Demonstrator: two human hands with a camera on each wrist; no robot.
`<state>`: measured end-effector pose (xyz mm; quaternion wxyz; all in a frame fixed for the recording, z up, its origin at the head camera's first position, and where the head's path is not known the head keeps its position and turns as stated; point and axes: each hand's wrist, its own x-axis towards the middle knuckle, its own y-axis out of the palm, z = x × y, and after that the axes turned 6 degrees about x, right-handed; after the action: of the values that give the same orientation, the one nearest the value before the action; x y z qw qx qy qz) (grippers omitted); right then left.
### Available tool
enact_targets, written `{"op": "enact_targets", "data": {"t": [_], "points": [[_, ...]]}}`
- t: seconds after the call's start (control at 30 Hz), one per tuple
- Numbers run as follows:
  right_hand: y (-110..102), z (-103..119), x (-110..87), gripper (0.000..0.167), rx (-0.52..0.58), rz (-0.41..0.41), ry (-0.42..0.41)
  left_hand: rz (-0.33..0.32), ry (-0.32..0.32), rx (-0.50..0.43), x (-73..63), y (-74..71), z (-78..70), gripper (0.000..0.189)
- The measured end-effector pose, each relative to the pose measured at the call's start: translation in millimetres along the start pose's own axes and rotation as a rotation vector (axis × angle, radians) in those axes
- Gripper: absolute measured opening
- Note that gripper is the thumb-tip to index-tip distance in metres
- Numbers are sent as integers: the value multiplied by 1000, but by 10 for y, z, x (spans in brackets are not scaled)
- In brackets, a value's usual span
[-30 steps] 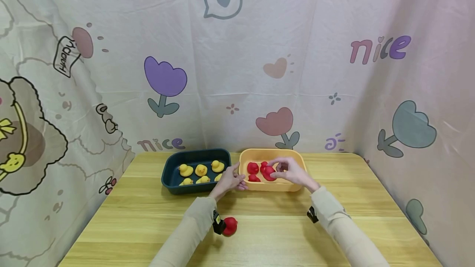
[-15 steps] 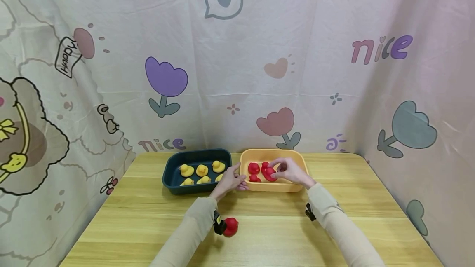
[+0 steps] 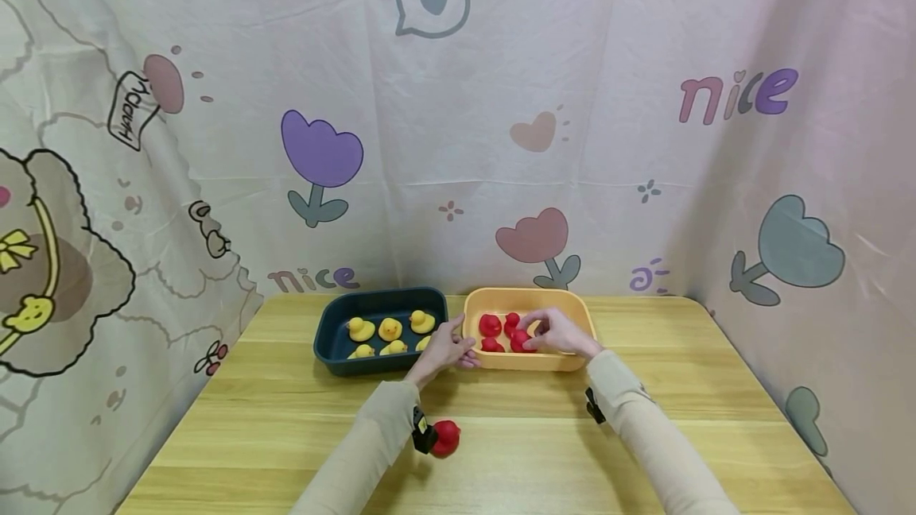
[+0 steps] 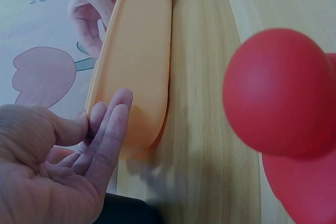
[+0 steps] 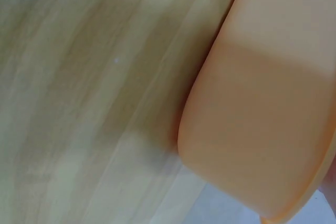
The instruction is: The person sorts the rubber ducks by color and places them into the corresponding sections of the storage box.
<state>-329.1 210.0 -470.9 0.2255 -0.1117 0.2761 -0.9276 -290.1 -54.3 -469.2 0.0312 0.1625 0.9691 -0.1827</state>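
My left hand [image 3: 442,350] pinches the near left corner of an orange bin [image 3: 533,362] by its rim. In the left wrist view the thumb lies at the rim and the other fingers lie against the outer wall. Over that bin my right hand [image 3: 561,332] reaches in and pinches a red rubber duck [image 3: 519,342] low inside, beside several other red ducks [image 3: 490,325]. The right wrist view shows mainly the bin's outer wall [image 5: 252,114], which hides the fingers and the duck.
A dark blue bin [image 3: 358,365] with several yellow rubber ducks [image 3: 390,330] stands left of the orange one. Another red duck [image 3: 447,437] sits on the wooden table [image 3: 529,451] close to my left wrist. A printed cloth [image 3: 444,133] hangs behind the table.
My right hand has lowered slightly with the red duck, deeper into the orange bin, and its forearm has shifted a little left. The left hand keeps its grip on the rim.
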Motion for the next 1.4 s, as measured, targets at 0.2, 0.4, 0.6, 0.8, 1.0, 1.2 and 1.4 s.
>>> {"op": "enact_targets", "data": {"t": [0.2, 0.4, 0.6, 0.8, 1.0, 1.2, 1.4], "points": [[0, -40, -1, 25, 45, 8, -7, -9, 7, 32, 3, 7, 0, 67], [-4, -1, -45, 29, 99, -11, -66, -6, 8, 27, 21, -2, 15, 67], [36, 48, -146, 27, 89, -44, -119, 10, 4, 10, 42, -12, 38, 67], [133, 104, -272, 25, 101, -89, -208, 11, -9, -2, 42, -15, 36, 67], [209, 149, -406, 27, 108, -123, -221, 5, -16, 7, 51, -15, 34, 67], [270, 219, -565, 25, 152, -114, -256, 3, -27, 38, 63, -19, 26, 68], [408, 236, -662, 27, 164, -66, -263, 6, -39, 45, 61, -30, 32, 68]]}}
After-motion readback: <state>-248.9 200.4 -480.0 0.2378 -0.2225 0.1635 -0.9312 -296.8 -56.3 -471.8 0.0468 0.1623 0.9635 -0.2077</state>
